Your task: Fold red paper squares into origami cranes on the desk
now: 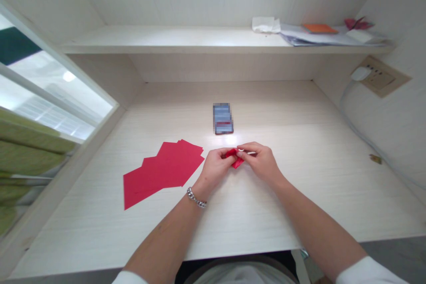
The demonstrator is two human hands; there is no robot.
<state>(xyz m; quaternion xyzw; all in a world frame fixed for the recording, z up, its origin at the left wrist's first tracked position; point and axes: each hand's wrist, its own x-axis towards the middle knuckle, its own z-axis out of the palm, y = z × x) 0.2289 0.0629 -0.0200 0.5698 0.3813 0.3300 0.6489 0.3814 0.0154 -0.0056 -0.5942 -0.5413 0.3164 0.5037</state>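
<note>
Between my two hands is a small piece of folded red paper (237,163), held just above the desk. My left hand (217,166) pinches its left side, fingers curled behind it. The thumb and fingers of my right hand (261,159) close on its upper right part. My fingers cover much of the paper, so its full folded shape is hidden. To the left of my left hand, several flat red paper sheets (166,164) lie fanned out and overlapping. A phone (223,118) with a lit, blurred screen lies beyond my hands.
A pale wooden desk (282,111) has a shelf (166,37) above its back. On that shelf are a white tissue packet (266,25), papers (299,37), an orange sheet (320,29) and a red folded paper shape (358,23). A charger (361,73) with a cable sits in the right wall socket.
</note>
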